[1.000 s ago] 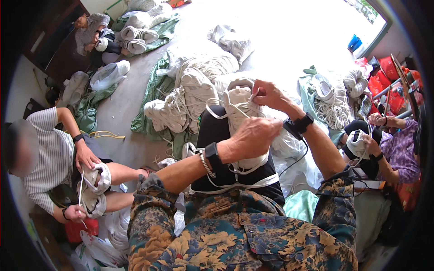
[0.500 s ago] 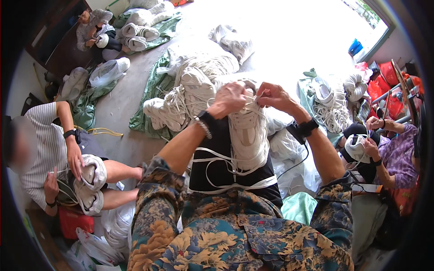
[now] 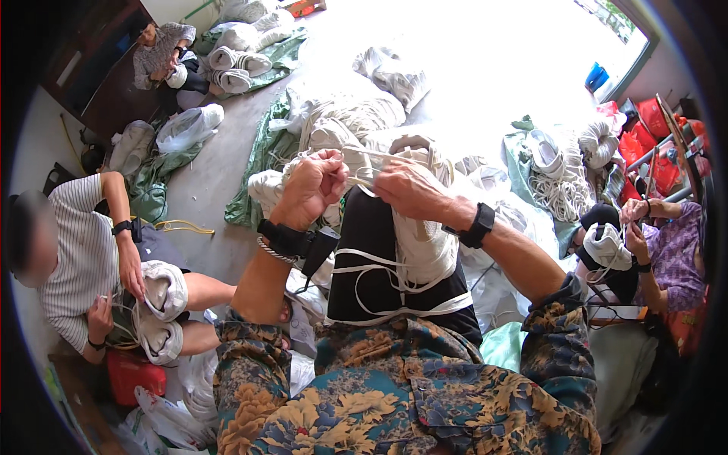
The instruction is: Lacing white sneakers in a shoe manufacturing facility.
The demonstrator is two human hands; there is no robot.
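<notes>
A white lace-up shoe (image 3: pixel 426 254) lies on my lap, its toe toward me and its upper part partly covered by my right hand. My left hand (image 3: pixel 311 186) is closed in a pinch to the left of the shoe, gripping a white shoelace (image 3: pixel 373 154). That lace stretches across to my right hand (image 3: pixel 417 194), whose fingers are curled around it above the shoe. More white lace (image 3: pixel 364 267) trails in loops over my black-covered thigh.
Ahead sits a heap of white shoes and laces (image 3: pixel 356 114) on green sacking (image 3: pixel 262 163). Another shoe pile (image 3: pixel 557 178) stands at right. Co-workers handle shoes at left (image 3: pixel 83 250), right (image 3: pixel 671 243) and far left (image 3: pixel 163 57). Red bags (image 3: pixel 652 144) hang at right.
My hands have moved left; the left hand is now away from the shoe and the lace is drawn out between both hands. The right hand has turned palm-down over the shoe.
</notes>
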